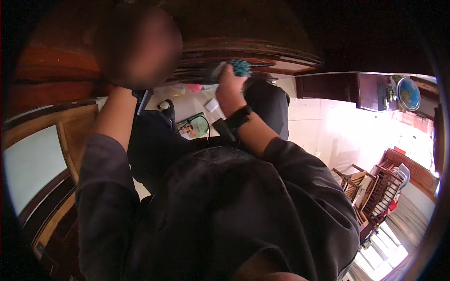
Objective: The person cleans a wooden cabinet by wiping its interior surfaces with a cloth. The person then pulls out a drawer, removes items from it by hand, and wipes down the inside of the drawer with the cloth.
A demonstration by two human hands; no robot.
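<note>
My right hand (230, 90) is closed around a teal scrubbing brush (241, 68) with a knobbly, tufted head. The brush is at the lower front edge of the dark wooden furniture (225, 44), and a blurred part of it shows left of the fingers. My left hand (152, 49) reaches up against the same dark wood. A round blur covers it, so its fingers and anything in them are hidden. Both wrists wear dark bands.
Below lie a green picture book (194, 126) and a white box (212, 105) on the pale floor. At left stands a wood-framed door (70, 145). Off to the right are a globe (408, 93) on a dark cabinet (328, 87) and wooden chairs (358, 182).
</note>
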